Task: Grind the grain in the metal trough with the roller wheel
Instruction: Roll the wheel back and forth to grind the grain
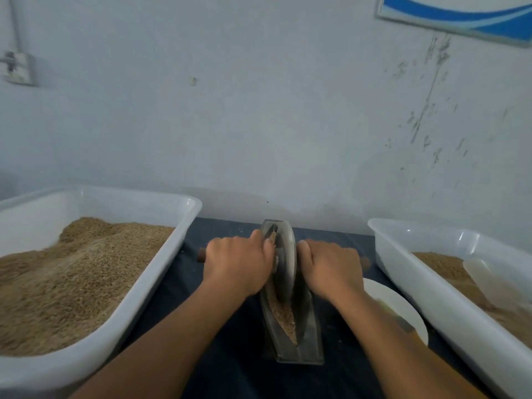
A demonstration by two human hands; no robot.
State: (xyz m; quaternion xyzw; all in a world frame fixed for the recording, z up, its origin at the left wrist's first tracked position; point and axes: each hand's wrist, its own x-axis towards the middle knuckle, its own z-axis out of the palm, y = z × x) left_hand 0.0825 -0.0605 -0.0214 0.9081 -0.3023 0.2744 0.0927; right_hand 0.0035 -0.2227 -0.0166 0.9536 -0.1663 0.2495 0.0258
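Left hand (237, 264) and right hand (334, 269) gripped the axle handle; the stiff roller wheel (285, 263) looked heavy, best held at both ends.

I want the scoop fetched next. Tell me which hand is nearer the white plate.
Right. The right hand grips the wheel's handle just above and left of the white plate; the left hand grips the handle across the roller wheel, farther away.

Dim, bluish, even light; soft overall focus (wide-angle bowing at edges), motion-blurred right forearm (383, 318).
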